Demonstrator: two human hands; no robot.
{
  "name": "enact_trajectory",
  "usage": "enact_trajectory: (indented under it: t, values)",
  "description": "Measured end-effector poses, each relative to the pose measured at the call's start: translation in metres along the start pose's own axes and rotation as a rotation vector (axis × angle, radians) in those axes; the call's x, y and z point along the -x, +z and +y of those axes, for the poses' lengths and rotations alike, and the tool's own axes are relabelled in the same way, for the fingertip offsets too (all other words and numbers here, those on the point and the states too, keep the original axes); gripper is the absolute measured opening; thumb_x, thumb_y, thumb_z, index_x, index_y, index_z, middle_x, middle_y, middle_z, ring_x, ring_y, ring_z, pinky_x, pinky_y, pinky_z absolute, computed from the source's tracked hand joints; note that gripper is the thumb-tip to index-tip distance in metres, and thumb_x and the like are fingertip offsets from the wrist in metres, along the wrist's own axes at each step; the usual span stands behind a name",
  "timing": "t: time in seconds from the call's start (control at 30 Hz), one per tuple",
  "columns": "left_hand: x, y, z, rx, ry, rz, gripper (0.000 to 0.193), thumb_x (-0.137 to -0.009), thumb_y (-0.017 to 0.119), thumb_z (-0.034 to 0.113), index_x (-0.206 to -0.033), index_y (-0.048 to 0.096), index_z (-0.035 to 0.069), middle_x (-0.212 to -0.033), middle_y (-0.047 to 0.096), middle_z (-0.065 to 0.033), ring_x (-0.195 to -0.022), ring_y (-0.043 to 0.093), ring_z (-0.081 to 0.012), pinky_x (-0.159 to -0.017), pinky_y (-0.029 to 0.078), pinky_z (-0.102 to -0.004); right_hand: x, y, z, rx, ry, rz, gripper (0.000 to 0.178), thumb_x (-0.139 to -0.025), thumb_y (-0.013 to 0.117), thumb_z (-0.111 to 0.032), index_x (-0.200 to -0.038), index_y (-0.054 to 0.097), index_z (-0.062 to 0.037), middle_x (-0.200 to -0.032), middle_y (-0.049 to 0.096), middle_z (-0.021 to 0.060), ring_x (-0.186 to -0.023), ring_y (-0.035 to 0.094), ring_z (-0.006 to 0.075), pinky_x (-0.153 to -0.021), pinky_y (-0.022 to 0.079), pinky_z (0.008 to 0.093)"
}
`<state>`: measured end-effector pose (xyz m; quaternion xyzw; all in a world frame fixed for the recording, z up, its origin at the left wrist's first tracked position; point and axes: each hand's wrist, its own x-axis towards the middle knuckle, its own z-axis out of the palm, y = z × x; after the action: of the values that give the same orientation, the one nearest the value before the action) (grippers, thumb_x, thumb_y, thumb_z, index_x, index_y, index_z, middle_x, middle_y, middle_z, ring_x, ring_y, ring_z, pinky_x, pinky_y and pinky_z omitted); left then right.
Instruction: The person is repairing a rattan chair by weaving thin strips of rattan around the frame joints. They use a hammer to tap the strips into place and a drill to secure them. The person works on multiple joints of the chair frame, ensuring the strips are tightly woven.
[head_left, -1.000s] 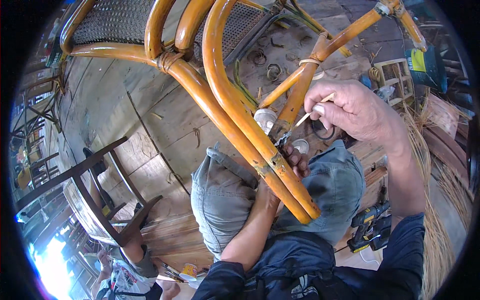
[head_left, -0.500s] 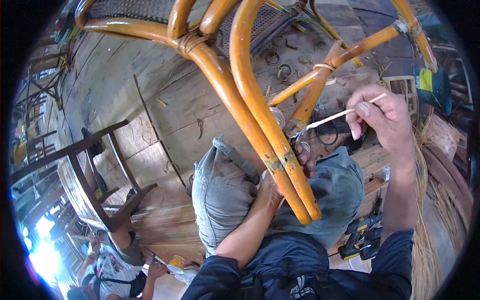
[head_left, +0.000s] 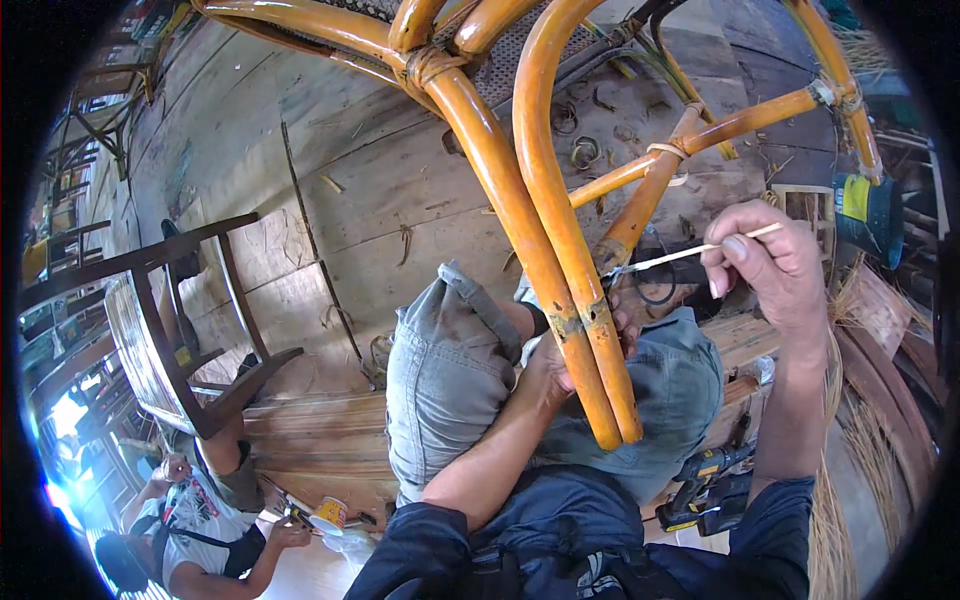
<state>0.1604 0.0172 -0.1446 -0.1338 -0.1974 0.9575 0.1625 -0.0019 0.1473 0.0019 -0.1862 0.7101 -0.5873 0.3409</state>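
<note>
A glossy orange-brown rattan chair frame (head_left: 535,200) lies tilted across my lap, its paired poles pointing toward me. My left hand (head_left: 550,372) is wrapped round these two poles from beneath; its fingertips show on their right side. Dark, rough patches mark the poles just above that grip. Between thumb and fingers, my right hand (head_left: 768,262) pinches a thin wooden stick (head_left: 685,256). White stuff coats the stick's far end, which is close beside the right-hand pole. I cannot tell whether it touches the pole.
Dark wooden furniture (head_left: 225,310) stands at left, near another person (head_left: 215,520) holding a tool beside a yellow tub (head_left: 330,515). At right are a dark green bucket (head_left: 868,220), a cordless drill (head_left: 705,485) and loose fibre strands (head_left: 840,480). Scraps litter the plank floor (head_left: 370,200).
The chair frame's upper part appears further right and lower as the view shifts. My right hand still pinches the stick, now held flatter, with its white end nearer the pole. My left hand keeps its grip.
</note>
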Motion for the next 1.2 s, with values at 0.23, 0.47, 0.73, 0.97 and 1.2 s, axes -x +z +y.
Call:
enact_trajectory:
  t: [0.23,0.47,0.73,0.97,1.2]
  values:
    - [0.001,-0.001,-0.001,-0.018,0.010,-0.017,0.023,-0.082,0.058,0.028,-0.092,0.058,0.008,-0.083,0.058,-0.0073,-0.086,0.053,-0.0285,-0.072,0.048,-0.0393,0.002,-0.006,0.022,-0.078,0.028,0.061,0.014,-0.089,0.051,-0.011,-0.095,0.055,0.0014,-0.076,0.059,0.0062,-0.060,0.054,0.0086,-0.053,0.045,0.0198]
    - [0.002,-0.001,0.005,-0.020,-0.011,-0.093,0.025,-0.082,0.058,0.032,-0.094,0.058,0.010,-0.086,0.056,-0.0066,-0.088,0.051,-0.0261,-0.077,0.047,-0.0407,0.006,0.005,0.026,-0.163,0.004,0.141,0.014,-0.089,0.050,-0.010,-0.094,0.055,0.0014,-0.073,0.058,0.0070,-0.057,0.054,0.0096,-0.050,0.043,0.0199]
    - [0.008,0.000,0.003,-0.039,0.006,0.052,0.031,-0.085,0.053,0.034,-0.101,0.056,0.007,-0.095,0.056,-0.0070,-0.093,0.052,-0.0242,-0.078,0.045,-0.0406,0.116,-0.060,0.057,-0.257,-0.106,0.857,0.016,-0.091,0.048,-0.014,-0.092,0.053,0.0014,-0.067,0.052,0.0049,-0.051,0.046,0.0094,-0.046,0.035,0.0211]
    - [0.058,0.041,-0.014,-0.843,0.264,0.564,0.050,-0.089,0.038,0.051,-0.110,0.052,0.007,-0.101,0.056,-0.0076,-0.090,0.052,-0.0242,-0.080,0.041,-0.0378,0.324,-0.107,0.127,0.046,0.225,1.500,0.017,-0.088,0.053,-0.021,-0.087,0.054,-0.0044,-0.065,0.054,0.0003,-0.050,0.049,0.0058,-0.043,0.036,0.0189]
    - [0.110,0.105,-0.056,-1.599,0.626,0.769,0.047,-0.092,0.039,0.037,-0.121,0.043,0.001,-0.112,0.053,-0.0118,-0.098,0.053,-0.0244,-0.078,0.042,-0.0323,0.361,-0.076,0.228,-0.500,0.261,1.615,0.016,-0.089,0.051,-0.024,-0.086,0.051,-0.0080,-0.071,0.054,0.0026,-0.052,0.050,0.0106,-0.042,0.036,0.0235]
